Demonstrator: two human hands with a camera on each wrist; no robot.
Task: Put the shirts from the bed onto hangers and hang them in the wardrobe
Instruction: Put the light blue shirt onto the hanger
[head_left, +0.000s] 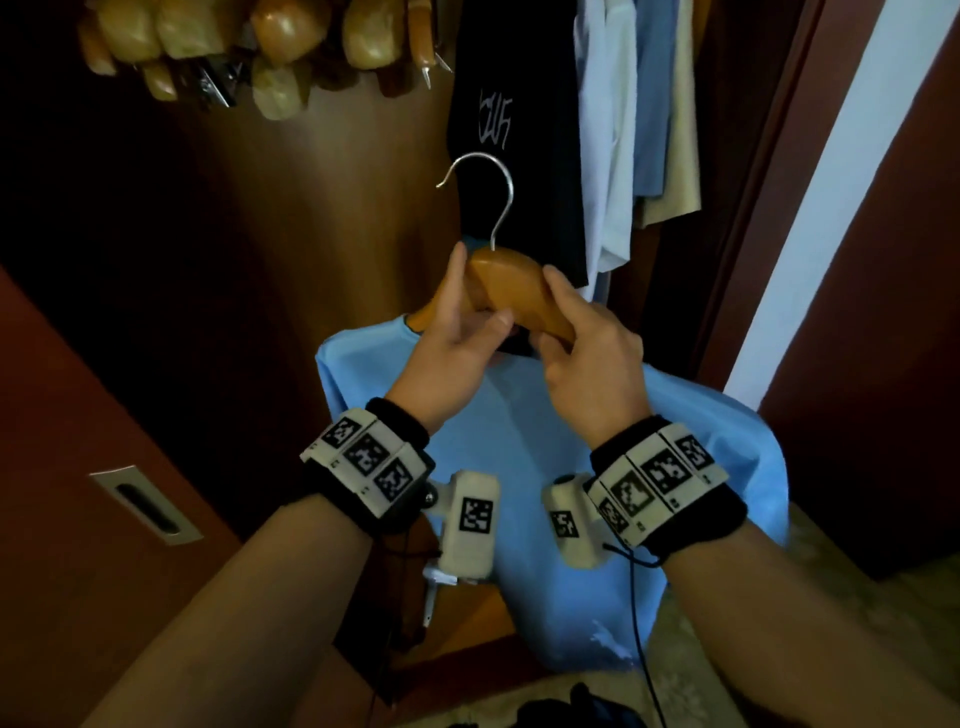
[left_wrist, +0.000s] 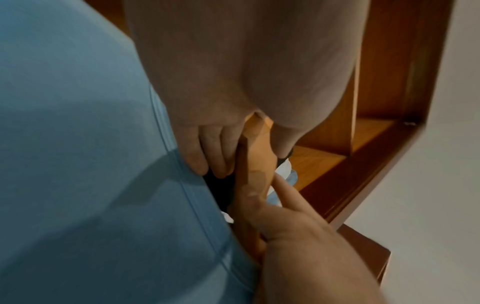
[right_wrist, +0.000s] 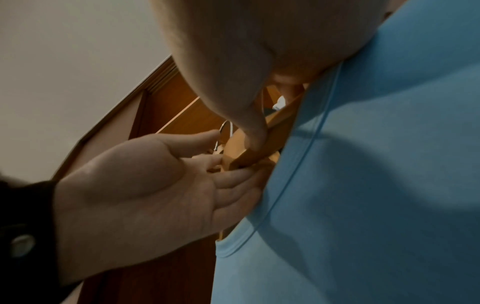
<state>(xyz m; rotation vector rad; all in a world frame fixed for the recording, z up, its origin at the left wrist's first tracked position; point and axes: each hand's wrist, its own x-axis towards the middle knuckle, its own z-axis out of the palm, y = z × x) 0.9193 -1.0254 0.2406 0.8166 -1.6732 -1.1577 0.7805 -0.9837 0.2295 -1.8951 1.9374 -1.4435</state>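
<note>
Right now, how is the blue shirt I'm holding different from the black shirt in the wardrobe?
The blue shirt is light and shows no print on the part in view; the black shirt is dark with a pale scribbled print. The blue shirt sits only partly on its wooden hanger, gripped by the left hand and right hand, in front of the wardrobe; the black shirt already hangs inside beside other garments. Both hang down loosely.
</note>
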